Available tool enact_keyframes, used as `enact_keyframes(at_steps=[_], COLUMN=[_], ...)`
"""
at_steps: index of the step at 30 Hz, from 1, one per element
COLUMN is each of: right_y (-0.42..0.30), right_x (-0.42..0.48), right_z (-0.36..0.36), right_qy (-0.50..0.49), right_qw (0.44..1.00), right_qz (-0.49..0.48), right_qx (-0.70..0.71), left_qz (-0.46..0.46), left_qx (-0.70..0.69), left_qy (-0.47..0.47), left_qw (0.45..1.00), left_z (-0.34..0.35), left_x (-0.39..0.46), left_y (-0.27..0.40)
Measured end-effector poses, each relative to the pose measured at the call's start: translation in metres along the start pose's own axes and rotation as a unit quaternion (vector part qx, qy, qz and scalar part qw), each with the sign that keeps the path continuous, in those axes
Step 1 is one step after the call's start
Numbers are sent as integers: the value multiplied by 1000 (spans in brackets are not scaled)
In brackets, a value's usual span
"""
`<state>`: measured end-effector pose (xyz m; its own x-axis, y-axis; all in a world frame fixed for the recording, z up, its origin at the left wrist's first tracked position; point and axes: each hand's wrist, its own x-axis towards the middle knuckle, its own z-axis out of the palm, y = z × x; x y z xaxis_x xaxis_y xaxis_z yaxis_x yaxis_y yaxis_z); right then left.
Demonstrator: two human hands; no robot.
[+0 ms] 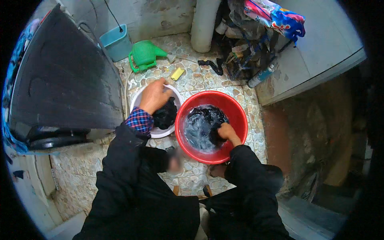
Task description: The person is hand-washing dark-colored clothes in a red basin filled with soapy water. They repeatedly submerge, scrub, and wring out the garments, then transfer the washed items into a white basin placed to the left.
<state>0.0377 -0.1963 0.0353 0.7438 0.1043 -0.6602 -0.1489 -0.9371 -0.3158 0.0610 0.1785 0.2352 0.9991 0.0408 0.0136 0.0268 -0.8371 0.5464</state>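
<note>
My right hand (227,132) reaches into a red plastic basin (241,126) of cloudy, foamy water. Its curled fingers hold wet black cloth (216,135), much of which lies under the water. My left hand (154,94) is over a smaller white basin (179,97) just to the left. The thumb and a finger are either side of its far rim in this view, but whether they grip it is unclear. Bunched inside the white basin is another black cloth (166,115), partly covered by my left hand and sleeve.
A green watering can (142,55), a blue bucket (115,43) and a yellow object (177,73) stand or lie beyond the basins. A large dark appliance (66,75) is at left. At right are a spray can (261,76) and a detergent bag (277,19) on a ledge.
</note>
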Motion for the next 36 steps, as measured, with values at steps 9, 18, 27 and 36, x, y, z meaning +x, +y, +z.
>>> enact_keyframes(at_steps=[9, 18, 27, 36], right_y=[-70, -155, -117, -26], right_x=[-143, -298, -285, -162], right_z=[-143, -232, -266, -191], right_qy=[102, 180, 168, 158], right_qw=[918, 762, 735, 909], right_qz=[-107, -275, -281, -121], right_qx=[368, 559, 593, 366], left_qz=[108, 240, 85, -197], left_qx=[40, -150, -304, -588], left_qy=[-131, -268, -261, -276], left_qw=[985, 921, 912, 734], left_z=[61, 116, 96, 101], left_x=[-35, -48, -52, -48], left_y=[28, 41, 66, 42])
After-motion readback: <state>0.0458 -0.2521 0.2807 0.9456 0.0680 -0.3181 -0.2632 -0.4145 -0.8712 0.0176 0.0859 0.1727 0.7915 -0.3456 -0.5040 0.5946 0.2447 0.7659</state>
